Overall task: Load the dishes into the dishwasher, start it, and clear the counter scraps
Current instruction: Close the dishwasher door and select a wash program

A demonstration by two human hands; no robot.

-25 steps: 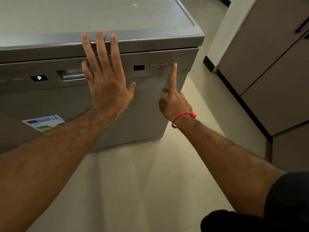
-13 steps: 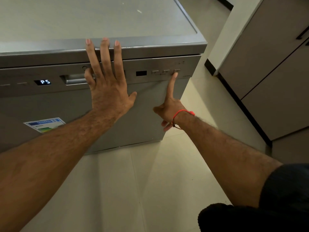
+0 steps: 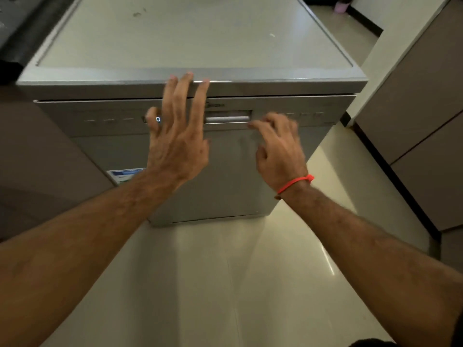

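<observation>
A silver freestanding dishwasher (image 3: 233, 176) stands in front of me with its door shut. My left hand (image 3: 179, 136) lies flat and spread on the control panel, its fingertips reaching the top edge, and it partly covers the lit display (image 3: 158, 119). My right hand (image 3: 278, 144), blurred and with a red thread at the wrist, hovers with loosely bent fingers just right of the recessed door handle (image 3: 227, 119). It holds nothing. A row of small buttons (image 3: 304, 113) sits on the panel to its right.
The dishwasher's flat top (image 3: 195, 36) carries a few small specks. Brown cabinet doors (image 3: 423, 116) stand to the right across a strip of glossy tiled floor (image 3: 225, 284). A dark counter edge (image 3: 17, 28) shows at the upper left, with a brown panel (image 3: 37, 171) beside the machine.
My right hand left the rightmost button and moved left towards the door handle, its fingers now bent. My view shifted so the dishwasher is centred. The display changed from P5 to another lit character.
</observation>
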